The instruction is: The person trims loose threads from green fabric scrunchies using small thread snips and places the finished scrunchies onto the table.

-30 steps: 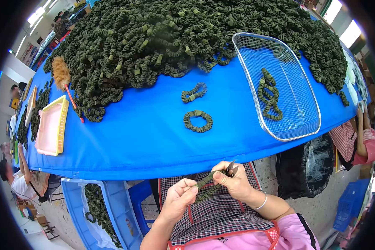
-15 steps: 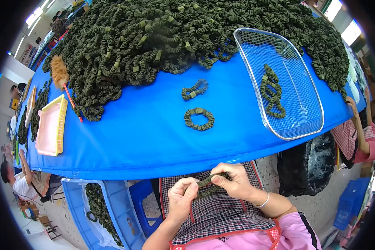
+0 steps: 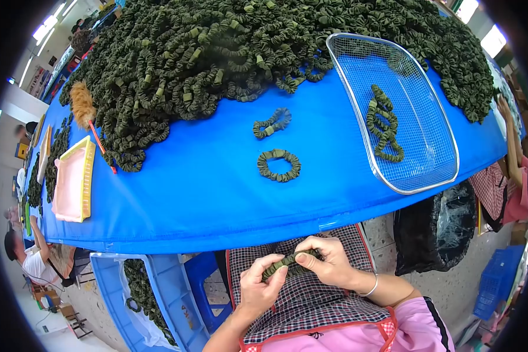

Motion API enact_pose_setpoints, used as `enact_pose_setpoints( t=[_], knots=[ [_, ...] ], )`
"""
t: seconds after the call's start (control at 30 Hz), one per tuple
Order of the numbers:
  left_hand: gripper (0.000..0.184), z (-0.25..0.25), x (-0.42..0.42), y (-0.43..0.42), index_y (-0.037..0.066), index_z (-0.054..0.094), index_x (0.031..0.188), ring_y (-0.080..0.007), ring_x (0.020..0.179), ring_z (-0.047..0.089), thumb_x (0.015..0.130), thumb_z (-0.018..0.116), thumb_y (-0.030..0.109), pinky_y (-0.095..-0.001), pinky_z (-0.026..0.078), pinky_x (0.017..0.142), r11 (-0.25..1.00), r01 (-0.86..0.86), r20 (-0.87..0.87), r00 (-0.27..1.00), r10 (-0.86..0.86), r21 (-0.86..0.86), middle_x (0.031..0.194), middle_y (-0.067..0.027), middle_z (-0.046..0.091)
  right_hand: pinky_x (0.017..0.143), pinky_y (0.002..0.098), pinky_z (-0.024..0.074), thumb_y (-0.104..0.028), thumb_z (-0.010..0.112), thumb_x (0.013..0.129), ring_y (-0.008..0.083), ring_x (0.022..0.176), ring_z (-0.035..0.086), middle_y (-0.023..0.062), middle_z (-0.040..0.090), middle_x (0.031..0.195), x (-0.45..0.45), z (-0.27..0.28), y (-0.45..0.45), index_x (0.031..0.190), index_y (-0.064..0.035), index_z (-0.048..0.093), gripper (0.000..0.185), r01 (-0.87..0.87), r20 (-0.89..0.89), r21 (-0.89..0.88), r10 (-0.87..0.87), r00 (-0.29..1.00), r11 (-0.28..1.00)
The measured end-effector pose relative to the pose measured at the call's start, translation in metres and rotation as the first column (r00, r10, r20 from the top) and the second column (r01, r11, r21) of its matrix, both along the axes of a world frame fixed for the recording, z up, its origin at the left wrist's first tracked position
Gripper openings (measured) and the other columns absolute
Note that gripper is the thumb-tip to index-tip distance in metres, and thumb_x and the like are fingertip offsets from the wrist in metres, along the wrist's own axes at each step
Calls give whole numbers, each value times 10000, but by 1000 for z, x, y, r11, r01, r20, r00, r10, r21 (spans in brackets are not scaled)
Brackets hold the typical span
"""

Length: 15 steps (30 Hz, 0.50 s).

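Both hands hold one dark green fabric scrunchie (image 3: 288,266) above my checked apron, just off the table's front edge. My left hand (image 3: 263,283) pinches its left side between thumb and fingers. On the other side, my right hand (image 3: 327,263) grips it the same way; part of the band is hidden by the fingers. A round scrunchie (image 3: 278,166) lies flat on the blue table (image 3: 205,193), with a twisted scrunchie (image 3: 271,124) behind it. Several scrunchies (image 3: 385,124) rest in a wire mesh basket (image 3: 423,190) at the right.
A large heap of green scrunchies (image 3: 217,53) covers the back of the table. At the left are a yellow tray (image 3: 87,193) and a duster (image 3: 83,105). Below stand a blue crate (image 3: 173,293), a blue stool (image 3: 200,273) and a black bag (image 3: 419,234). Other people sit at both sides.
The scrunchie between my hands has become more gathered and rounded, and my left hand has shifted slightly right. At the far right, another person's arm has moved up and away from the table edge.
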State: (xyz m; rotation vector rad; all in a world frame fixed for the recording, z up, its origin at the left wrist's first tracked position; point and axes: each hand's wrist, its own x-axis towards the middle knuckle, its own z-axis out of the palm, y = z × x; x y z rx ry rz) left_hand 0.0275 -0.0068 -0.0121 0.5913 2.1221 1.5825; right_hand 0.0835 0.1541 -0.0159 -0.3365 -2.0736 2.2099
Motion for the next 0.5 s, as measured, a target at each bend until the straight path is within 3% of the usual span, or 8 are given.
enact_pose_setpoints(
  t=[0.03, 0.13, 0.27, 0.37, 0.47, 0.5],
  knots=[
    [175, -8, 2, 1, 1, 569, 920, -18, 521, 474, 759, 622, 46, -178, 369, 453, 999, -35, -74, 997, 37, 18, 589, 23, 534, 461, 222, 328, -172, 593, 823, 52, 528, 410, -2, 497, 580, -1, 1, 1, 809, -9, 591, 163, -30, 9, 9, 30, 1000, 999],
    [160, -10, 4, 2, 3, 563, 909, -23, 535, 479, 771, 623, 59, -172, 374, 475, 999, -10, 14, 1000, 9, 40, 626, 18, 545, 477, 228, 340, -183, 581, 831, 59, 548, 422, 3, 508, 600, -1, -1, 2, 833, -12, 586, 171, -101, 39, 17, 100, 994, 995],
    [221, -16, 5, 2, 13, 510, 953, -13, 562, 439, 782, 631, 82, -167, 346, 483, 986, -36, 259, 966, -7, 163, 660, 23, 517, 487, 229, 348, -198, 568, 841, 61, 550, 423, 4, 507, 605, 4, -10, -3, 879, -19, 574, 183, -148, 43, -9, 149, 988, 989],
    [298, -13, 1, -5, 6, 400, 1022, -32, 635, 468, 811, 595, 85, -167, 367, 548, 973, -52, 418, 907, -47, 223, 720, -3, 528, 519, 223, 360, -215, 562, 847, 57, 594, 439, 1, 518, 641, 3, -8, -7, 884, -13, 565, 206, -158, 86, -149, 172, 981, 976],
    [291, -18, 1, -8, 13, 384, 1022, -49, 628, 460, 821, 579, 92, -188, 374, 538, 980, 105, 134, 983, -128, 168, 737, -17, 506, 541, 221, 366, -231, 545, 858, 51, 616, 438, -8, 506, 645, -2, -9, -4, 857, -9, 572, 223, -193, 134, -200, 222, 966, 961],
    [269, -15, 0, -8, 4, 407, 1016, -59, 651, 469, 826, 571, 101, -194, 386, 564, 981, 123, 126, 982, -142, 151, 785, -29, 511, 543, 230, 371, -230, 538, 861, 62, 611, 446, 1, 512, 643, -3, -9, 0, 846, -9, 573, 225, -218, 156, -187, 248, 956, 958]
  ],
)
